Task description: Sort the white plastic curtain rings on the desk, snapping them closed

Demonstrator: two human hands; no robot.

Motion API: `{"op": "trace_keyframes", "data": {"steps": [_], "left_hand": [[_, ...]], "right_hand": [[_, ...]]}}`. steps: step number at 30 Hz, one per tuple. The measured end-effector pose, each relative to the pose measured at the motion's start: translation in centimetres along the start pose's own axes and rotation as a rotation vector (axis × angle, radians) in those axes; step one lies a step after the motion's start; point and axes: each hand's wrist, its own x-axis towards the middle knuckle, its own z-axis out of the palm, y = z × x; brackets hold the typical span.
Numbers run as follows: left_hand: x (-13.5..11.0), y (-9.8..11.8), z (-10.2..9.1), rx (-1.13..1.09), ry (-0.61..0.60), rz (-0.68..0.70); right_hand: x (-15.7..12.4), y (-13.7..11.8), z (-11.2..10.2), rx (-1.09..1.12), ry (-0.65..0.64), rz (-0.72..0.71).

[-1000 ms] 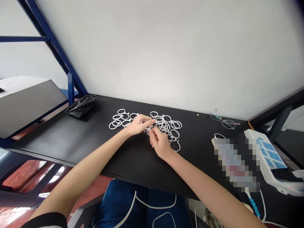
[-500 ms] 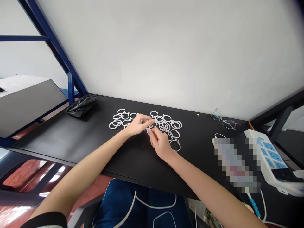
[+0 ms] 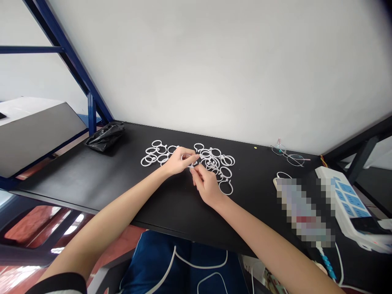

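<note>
Fingers of both hands bend into pinches, thumb toward forefinger, as I view them remotely. Beneath them, the black tabletop [image 3: 183, 212] supports the work at what I judge an easy reach. On it, a larger heap of overlapping white rings [image 3: 213, 163] lies just beside the right hand [image 3: 206, 185], presumably so reaches stay short; a smaller cluster of white rings [image 3: 157, 150] lies beyond the left wrist. Between the left hand [image 3: 177, 161] and the right, both pinches meet on a small white ring piece [image 3: 191, 166], apparently for opposed steadying. Whether it is one part or two, I cannot tell.
</note>
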Motion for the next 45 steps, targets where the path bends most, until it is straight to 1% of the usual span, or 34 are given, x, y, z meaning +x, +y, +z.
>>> {"op": "trace_keyframes", "data": {"steps": [15, 26, 28, 30, 34, 35, 36, 38, 41, 45], "left_hand": [[-0.1, -0.5, 0.2, -0.011, 0.026, -0.011], [0.0, -0.1, 0.2, 0.009, 0.011, -0.009], [0.0, -0.2, 0.3, 0.038, 0.025, -0.009], [0.1, -0.3, 0.3, 0.105, 0.081, -0.024], [0.4, -1.0, -0.2, 0.33, 0.332, -0.085], [0.5, -1.2, -0.5, 0.404, 0.383, -0.096], [0.6, -1.4, -0.9, 0.488, 0.409, -0.108], [0.7, -1.7, -1.5, 0.681, 0.39, -0.137], [0.7, -2.0, -2.2, 0.912, 0.292, -0.2], [0.7, -2.3, -2.5, 1.015, 0.191, -0.282]], "right_hand": [[0.1, 0.0, 0.0, -0.041, 0.003, 0.002], [0.0, 0.1, 0.1, -0.004, 0.014, 0.02], [0.1, 0.2, 0.1, 0.007, 0.022, 0.029], [0.3, 0.3, 0.1, 0.014, 0.033, 0.045], [0.5, 0.3, 0.3, -0.052, 0.054, 0.06], [0.5, 0.3, 0.3, -0.077, 0.058, 0.056], [0.5, 0.2, 0.4, -0.098, 0.061, 0.051], [0.5, 0.3, 0.4, -0.127, 0.068, 0.042], [0.5, 0.4, 0.4, -0.149, 0.076, 0.039], [0.5, 0.5, 0.3, -0.195, 0.065, 0.047]]}}
